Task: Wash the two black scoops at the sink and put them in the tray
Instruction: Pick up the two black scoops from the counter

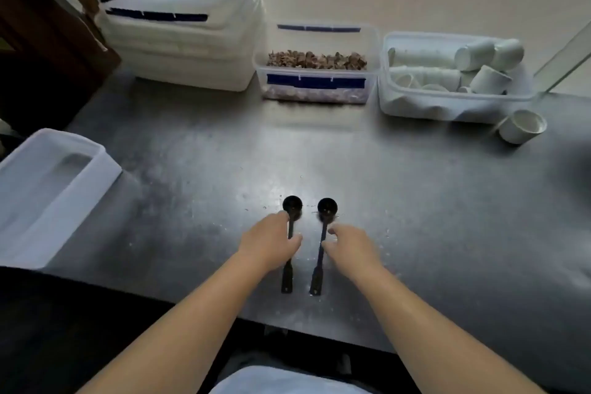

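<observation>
At lower centre, the left hand [270, 243] is curled over the handle of the left scoop [291, 208]; the right hand [348, 248] is curled beside the right scoop [327, 206] (contact cannot be told); both black, long-handled scoops are laid parallel on the steel counter [447, 217]; at upper centre, a clear tub [316, 64] is filled with brown pieces.

Along the steel desk's [415, 201] far edge: stacked lidded tubs [179, 41], a clear box of brown bits [315, 64], a tub of white cups [447, 73], one loose cup [523, 126].
</observation>
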Demonstrator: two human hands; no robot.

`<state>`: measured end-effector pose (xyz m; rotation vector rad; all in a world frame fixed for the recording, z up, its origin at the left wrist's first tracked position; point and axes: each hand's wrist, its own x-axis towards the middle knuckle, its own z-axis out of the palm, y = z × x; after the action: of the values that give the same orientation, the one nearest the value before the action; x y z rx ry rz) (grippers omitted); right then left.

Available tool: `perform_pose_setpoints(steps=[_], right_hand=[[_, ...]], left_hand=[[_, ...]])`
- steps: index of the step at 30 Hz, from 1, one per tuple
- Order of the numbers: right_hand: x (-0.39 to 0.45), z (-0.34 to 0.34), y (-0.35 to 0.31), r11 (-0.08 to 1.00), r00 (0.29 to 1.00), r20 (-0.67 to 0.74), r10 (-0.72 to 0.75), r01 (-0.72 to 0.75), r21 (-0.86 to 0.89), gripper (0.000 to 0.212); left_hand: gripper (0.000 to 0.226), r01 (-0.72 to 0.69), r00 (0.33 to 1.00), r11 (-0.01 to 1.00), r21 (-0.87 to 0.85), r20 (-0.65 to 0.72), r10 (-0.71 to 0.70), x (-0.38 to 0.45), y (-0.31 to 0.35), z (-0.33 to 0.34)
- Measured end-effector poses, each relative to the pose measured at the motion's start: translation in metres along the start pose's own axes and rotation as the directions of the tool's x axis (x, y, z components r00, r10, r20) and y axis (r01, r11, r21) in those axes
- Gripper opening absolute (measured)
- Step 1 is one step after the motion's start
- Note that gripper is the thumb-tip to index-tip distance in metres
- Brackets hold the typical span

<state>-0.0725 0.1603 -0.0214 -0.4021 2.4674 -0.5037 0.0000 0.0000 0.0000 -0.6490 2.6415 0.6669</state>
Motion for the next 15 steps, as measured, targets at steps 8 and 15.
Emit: perform_pose_setpoints(steps=[8, 15], right_hand=[[0.026, 0.019, -0.013, 0.954, 0.957, -0.078, 0.280, -0.268, 0.134, 0.034], [0.046, 0.021, -0.022, 0.929, 0.931, -0.076, 0.358, -0.347, 0.126, 0.040]], left_hand=[[0.019, 0.158, 0.987, 0.953, -0.258, 0.030, -0.156, 0.042, -0.017, 0.017], [0.026, 0.141, 0.985, 0.967, -0.213, 0.124, -0.117, 0.062, -0.018, 0.024]])
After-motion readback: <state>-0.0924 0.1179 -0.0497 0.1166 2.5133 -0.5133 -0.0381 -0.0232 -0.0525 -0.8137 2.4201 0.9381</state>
